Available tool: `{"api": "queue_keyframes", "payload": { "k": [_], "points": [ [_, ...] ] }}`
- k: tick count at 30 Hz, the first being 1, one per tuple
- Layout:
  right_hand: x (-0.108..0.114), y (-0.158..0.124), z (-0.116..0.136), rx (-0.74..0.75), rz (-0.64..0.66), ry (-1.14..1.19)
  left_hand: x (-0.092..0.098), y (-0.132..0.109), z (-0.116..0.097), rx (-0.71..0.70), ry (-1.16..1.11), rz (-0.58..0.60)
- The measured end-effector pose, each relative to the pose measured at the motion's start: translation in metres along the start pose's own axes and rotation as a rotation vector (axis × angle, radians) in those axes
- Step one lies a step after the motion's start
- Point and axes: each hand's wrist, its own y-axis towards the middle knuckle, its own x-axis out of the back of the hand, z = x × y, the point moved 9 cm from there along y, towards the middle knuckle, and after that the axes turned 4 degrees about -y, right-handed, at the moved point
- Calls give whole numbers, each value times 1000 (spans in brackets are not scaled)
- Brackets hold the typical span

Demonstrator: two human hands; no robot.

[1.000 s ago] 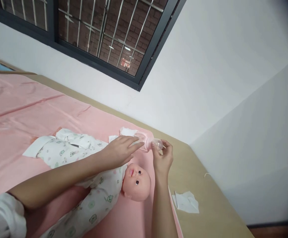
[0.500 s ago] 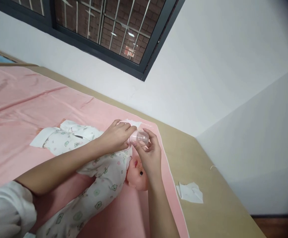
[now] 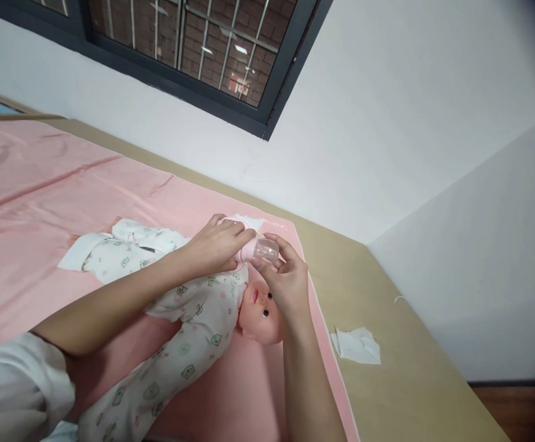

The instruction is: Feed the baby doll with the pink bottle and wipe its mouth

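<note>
A baby bottle with a pink collar [image 3: 247,250] and a clear cap [image 3: 267,250] is held above a doll. My left hand [image 3: 218,245] is wrapped round the bottle's body, which its fingers partly cover. The fingers of my right hand [image 3: 285,267] close round the clear cap at the bottle's right end. Beneath my arms lies the doll in white printed clothes [image 3: 203,313], its face [image 3: 262,313] turned up and partly covered by my right hand.
A pink sheet [image 3: 32,178] covers much of the tan surface [image 3: 387,380]. A crumpled white tissue [image 3: 357,345] lies on the right, and another white tissue [image 3: 251,222] is behind the bottle. A wall and a barred window [image 3: 193,49] stand at the back.
The clear cap and my right hand have shifted slightly right, and more of the doll's face shows. The whole view has also shifted a little.
</note>
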Motion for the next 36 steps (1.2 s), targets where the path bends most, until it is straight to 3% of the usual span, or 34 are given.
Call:
{"api": "queue_keyframes", "payload": {
  "k": [6,11,14,18,21,25,29,36],
  "points": [
    [9,-1,14,91,-66,-60,-1,0,14,50,-91,-47],
    [58,7,16,166,-279,-159,1,1,52,164,-161,-59],
    [95,22,-10,146,-378,-272,3,-1,84,325,-143,-76],
    [132,39,-71,0,-443,-612,-7,-10,126,593,-175,-8],
    [142,42,-116,-68,-405,-809,-14,-15,145,650,-179,33],
    [146,35,-165,-183,-333,-872,-18,-22,164,678,-215,27],
    [148,30,-184,-223,-340,-816,-24,-29,180,730,-329,12],
    [155,28,-182,-128,-436,-711,-39,-37,200,836,-626,-24]
  ]
}}
